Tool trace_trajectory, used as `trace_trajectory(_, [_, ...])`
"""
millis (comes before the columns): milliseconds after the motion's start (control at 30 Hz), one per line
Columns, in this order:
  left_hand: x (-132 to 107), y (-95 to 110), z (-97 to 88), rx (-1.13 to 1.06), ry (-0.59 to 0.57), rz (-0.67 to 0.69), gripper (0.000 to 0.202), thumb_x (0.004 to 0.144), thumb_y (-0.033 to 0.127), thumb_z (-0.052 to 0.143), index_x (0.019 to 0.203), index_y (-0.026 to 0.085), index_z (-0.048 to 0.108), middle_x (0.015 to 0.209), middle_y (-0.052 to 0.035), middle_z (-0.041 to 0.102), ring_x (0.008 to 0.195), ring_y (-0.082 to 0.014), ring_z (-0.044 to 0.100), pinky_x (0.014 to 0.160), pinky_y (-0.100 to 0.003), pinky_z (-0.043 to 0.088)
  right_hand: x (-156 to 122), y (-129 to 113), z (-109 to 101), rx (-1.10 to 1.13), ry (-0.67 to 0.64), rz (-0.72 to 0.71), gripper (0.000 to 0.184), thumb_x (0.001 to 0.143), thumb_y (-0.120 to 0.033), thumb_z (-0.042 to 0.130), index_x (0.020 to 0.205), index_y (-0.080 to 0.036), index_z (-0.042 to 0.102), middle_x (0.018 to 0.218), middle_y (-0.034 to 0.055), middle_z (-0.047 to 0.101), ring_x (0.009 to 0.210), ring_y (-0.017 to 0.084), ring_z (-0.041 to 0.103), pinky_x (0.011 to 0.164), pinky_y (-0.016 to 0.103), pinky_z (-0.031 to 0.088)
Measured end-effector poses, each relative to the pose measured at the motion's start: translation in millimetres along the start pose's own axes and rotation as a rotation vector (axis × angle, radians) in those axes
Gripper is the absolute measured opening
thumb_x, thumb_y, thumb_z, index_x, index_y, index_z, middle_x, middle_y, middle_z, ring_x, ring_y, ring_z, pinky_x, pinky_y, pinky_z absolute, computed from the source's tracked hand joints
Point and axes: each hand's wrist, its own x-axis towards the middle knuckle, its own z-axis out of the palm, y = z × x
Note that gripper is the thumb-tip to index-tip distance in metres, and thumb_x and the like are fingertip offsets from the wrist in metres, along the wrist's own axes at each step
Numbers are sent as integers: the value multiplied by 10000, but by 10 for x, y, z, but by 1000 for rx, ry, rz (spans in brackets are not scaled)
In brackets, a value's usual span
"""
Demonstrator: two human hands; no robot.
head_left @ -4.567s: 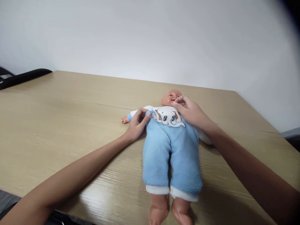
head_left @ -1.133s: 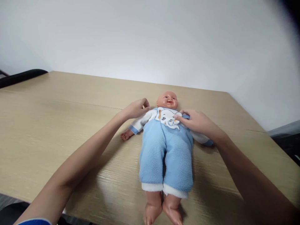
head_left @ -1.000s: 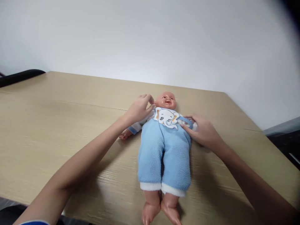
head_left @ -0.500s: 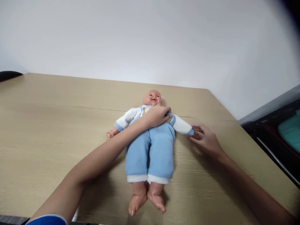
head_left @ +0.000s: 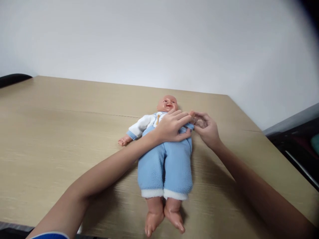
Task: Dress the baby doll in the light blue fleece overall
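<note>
A baby doll point(head_left: 165, 162) in a light blue fleece overall and a white top lies on its back on the wooden table point(head_left: 62, 132), head towards the wall. My left hand point(head_left: 173, 126) lies across the doll's chest, fingers curled over the bib and the shoulder strap. My right hand point(head_left: 205, 127) is at the doll's shoulder on the right side, fingers pinched round the doll's small hand, whose sleeve is folded up under my hands. The doll's other arm point(head_left: 136, 129) stretches out to the left.
A white wall rises behind the table. A dark chair back point(head_left: 12, 79) shows at the far left. Past the table's right edge stands dark furniture point(head_left: 296, 149) with something teal on it.
My right hand has brought the doll's arm in from its stretched-out position to the shoulder. My left hand stays on the chest. The view has swung slightly left.
</note>
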Motion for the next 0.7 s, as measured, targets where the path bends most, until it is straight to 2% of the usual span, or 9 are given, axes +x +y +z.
trace_trajectory(67, [-15,13,-9,-23,69,-17,141,936,290,597,1026,219,680,957,-111,739,959,-306,676,935,-453,466,-86,13,67,-78,-104,-42,445,822,-519,900,1153,-279,725,1123,62,747,1028,271,719,1002,449,614])
trace_trajectory(167, [10,-21,-12,-176,153,-113,87,900,270,618,974,226,631,936,-76,720,921,-270,670,897,-414,470,-227,-20,65,-177,-146,-120,298,991,-572,712,1093,-292,731,1112,76,720,1074,301,684,1039,495,566])
trace_trajectory(233, [52,-80,-3,-322,145,-241,59,878,265,620,907,227,588,858,-35,676,837,-233,636,819,-381,458,-299,-78,49,-221,-142,-158,322,1032,-603,640,1055,-295,730,1120,94,715,1118,325,664,1081,531,528])
trace_trajectory(300, [97,-147,9,-427,60,-376,106,873,284,623,829,229,544,772,-1,604,761,-205,580,748,-363,422,-343,-145,57,-227,-133,-154,333,1007,-626,673,1000,-296,719,1075,92,702,1101,331,650,1083,539,517])
trace_trajectory(367, [134,-196,15,-461,-52,-462,173,890,314,628,783,232,520,737,15,557,743,-196,546,725,-357,393,-356,-194,84,-108,-123,-45,310,981,-614,721,976,-307,682,1015,68,686,1033,312,653,1043,515,541])
trace_trajectory(433, [156,-215,9,-453,-134,-497,235,914,342,647,762,233,505,732,21,546,745,-195,539,724,-356,375,-334,-205,104,128,-97,118,302,961,-584,758,949,-318,615,961,36,655,959,284,652,991,477,569])
trace_trajectory(533, [174,-203,-12,-418,-196,-530,351,962,424,669,728,237,484,708,20,539,735,-198,536,711,-361,353,-268,-131,82,382,-108,305,439,929,-630,769,825,-307,491,850,13,568,865,267,619,917,447,587])
trace_trajectory(600, [179,-195,-15,-397,-226,-548,398,985,461,667,715,239,476,704,12,544,734,-203,537,701,-366,342,-241,-44,48,365,-125,379,503,902,-675,780,791,-301,463,793,1,524,808,254,592,868,430,585])
trace_trajectory(700, [172,-207,6,-356,-226,-550,341,988,385,660,742,239,475,721,12,550,744,-205,542,707,-364,343,-260,83,21,186,15,325,482,821,-639,870,913,-298,541,887,-5,603,876,229,623,893,376,569])
